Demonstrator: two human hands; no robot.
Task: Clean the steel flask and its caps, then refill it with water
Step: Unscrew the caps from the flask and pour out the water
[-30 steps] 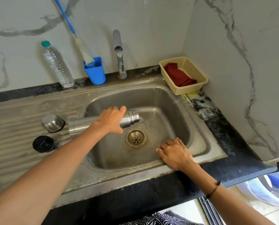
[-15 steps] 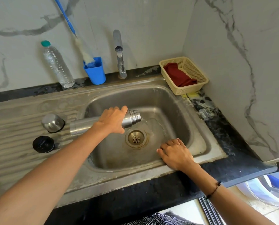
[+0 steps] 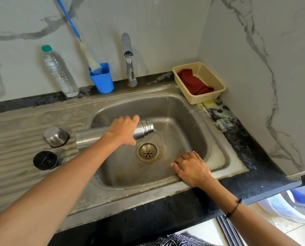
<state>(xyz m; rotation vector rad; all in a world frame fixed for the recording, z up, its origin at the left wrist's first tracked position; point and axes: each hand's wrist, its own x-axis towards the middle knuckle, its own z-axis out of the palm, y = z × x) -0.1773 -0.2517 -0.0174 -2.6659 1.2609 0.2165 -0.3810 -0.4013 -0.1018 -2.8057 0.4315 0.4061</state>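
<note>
Left hand (image 3: 124, 129) is wrapped around the steel flask (image 3: 112, 134), holding it sideways over the sink (image 3: 217, 153) with the open threaded mouth pointing right above the drain (image 3: 147, 153). Right hand (image 3: 192, 167) just rests on the sink's front edge, fingers loosely bent, holding nothing.

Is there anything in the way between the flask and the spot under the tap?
Nothing visible. The left hand holds the steel flask sideways over the sink, and the basin between its mouth and the tap is open.
</note>
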